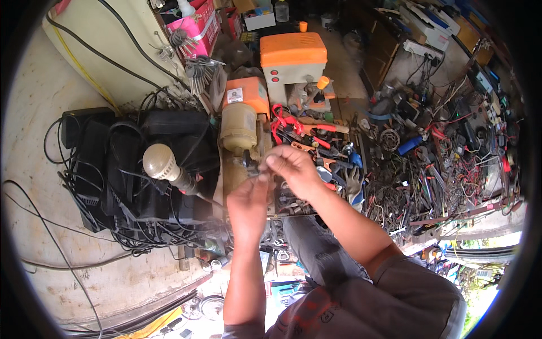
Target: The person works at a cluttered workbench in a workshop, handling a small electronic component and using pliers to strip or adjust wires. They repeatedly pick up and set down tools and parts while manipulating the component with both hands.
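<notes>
Close together over the workbench, both my hands have their fingertips pinched. My left hand (248,198) is closed, its fingers pointing up and away from me. Coming in from the right, my right hand (293,168) meets it with thumb and fingers pressed together. Whatever sits between the fingertips is too small to make out. Just beyond them stands a cream-coloured electric motor (238,125), with a dark fitting (247,160) on its near end, right beside my fingers. Whether my hands touch that fitting, I cannot tell.
An orange-topped key-cutting machine (293,52) stands behind. Red-handled pliers (324,129) and other tools lie to the right, before a heap of scrap parts (406,186). At left, a light bulb (160,162) juts up by black cases (135,192) and cables. Keys (199,74) hang behind.
</notes>
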A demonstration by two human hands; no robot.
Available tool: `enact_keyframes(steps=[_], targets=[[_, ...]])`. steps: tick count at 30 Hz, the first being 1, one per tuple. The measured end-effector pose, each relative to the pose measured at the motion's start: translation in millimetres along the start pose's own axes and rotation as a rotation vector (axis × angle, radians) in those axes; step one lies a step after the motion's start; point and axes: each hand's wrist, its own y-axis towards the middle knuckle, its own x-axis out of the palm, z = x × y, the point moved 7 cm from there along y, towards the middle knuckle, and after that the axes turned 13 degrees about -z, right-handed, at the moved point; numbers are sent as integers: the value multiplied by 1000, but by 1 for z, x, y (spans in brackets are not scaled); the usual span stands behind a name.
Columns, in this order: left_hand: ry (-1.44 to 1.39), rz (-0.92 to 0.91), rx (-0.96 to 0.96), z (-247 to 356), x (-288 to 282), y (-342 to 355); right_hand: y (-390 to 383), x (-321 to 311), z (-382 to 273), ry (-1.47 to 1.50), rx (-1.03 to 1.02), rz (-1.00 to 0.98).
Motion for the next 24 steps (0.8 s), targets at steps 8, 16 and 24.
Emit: enact_keyframes(steps=[8, 16, 24], targets=[[863, 42, 494, 4, 17, 16, 112, -28, 24, -1087, -94, -475], [892, 115, 491, -2, 8, 23, 130, -13, 39, -1312, -22, -769], [877, 112, 485, -6, 5, 21, 133, -3, 39, -1435, 6, -861]])
